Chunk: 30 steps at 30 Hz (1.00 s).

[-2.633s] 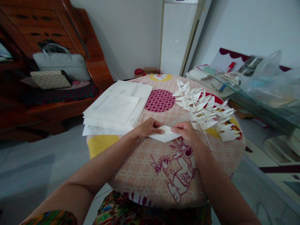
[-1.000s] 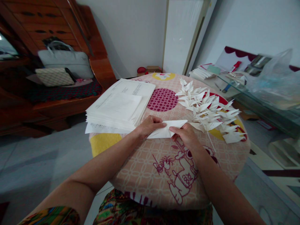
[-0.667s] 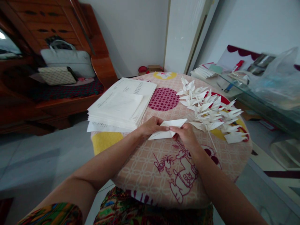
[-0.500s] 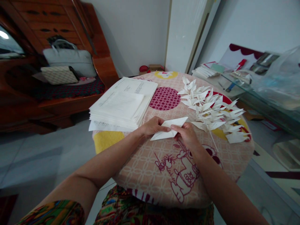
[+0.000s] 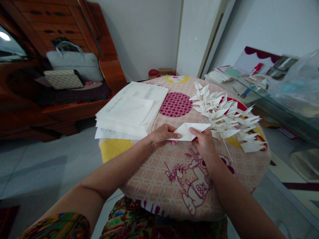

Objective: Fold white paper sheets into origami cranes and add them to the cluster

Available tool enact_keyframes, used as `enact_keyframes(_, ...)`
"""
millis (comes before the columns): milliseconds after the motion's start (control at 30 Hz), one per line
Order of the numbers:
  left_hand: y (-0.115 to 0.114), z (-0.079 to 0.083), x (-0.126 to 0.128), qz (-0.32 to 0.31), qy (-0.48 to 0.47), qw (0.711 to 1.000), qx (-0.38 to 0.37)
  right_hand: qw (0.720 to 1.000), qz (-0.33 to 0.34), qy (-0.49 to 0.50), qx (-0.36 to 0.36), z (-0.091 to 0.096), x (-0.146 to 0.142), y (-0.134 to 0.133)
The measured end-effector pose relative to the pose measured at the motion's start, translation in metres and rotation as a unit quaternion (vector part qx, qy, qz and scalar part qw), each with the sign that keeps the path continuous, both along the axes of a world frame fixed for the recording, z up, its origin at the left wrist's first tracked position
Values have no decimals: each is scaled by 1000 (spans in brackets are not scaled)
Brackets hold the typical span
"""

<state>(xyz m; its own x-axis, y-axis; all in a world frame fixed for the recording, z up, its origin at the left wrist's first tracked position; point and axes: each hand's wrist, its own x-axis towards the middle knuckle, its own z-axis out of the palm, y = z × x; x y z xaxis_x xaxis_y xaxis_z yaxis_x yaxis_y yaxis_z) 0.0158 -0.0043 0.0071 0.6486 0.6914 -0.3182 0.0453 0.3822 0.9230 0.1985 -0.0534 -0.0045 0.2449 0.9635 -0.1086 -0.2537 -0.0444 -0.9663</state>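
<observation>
A white folded sheet of paper, long and pointed at its ends, is held just above the cloth-covered round table. My left hand pinches its left part, thumb on top and fingers underneath. With thumb and fingers my right hand grips the right part. To the right of my hands lies a cluster of white folded-paper birds, their pointed wings overlapping. Left of my hands rests a thick stack of printed paper, with smaller sheets on top.
A wooden bench on the left bears a pale handbag and a checked pouch. A glass-topped table on the right carries papers, a red object and a clear plastic bag.
My right hand has moved right, away from the left one, along the folded paper. The paper has turned to lie more level, and more of its surface shows between the hands.
</observation>
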Motion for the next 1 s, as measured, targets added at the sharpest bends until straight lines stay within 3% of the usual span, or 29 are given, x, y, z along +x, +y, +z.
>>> enact_keyframes(133,0,3,-3,6,24,1000,19,1000,-26,16,-3,2,1,0)
enact_keyframes(367,1,9,-7,-47,26,997,61,997,4,68,-34,2,2,-1)
enact_keyframes(633,-2,11,-6,-62,7,997,50,994,1,103,-30,3,1,-2)
enact_keyframes(867,5,10,-12,-77,7,996,44,999,15,41,6,3,3,-3)
enact_keyframes(1000,7,6,-11,-38,-22,997,61,997,52,-56,2,4,-1,-8)
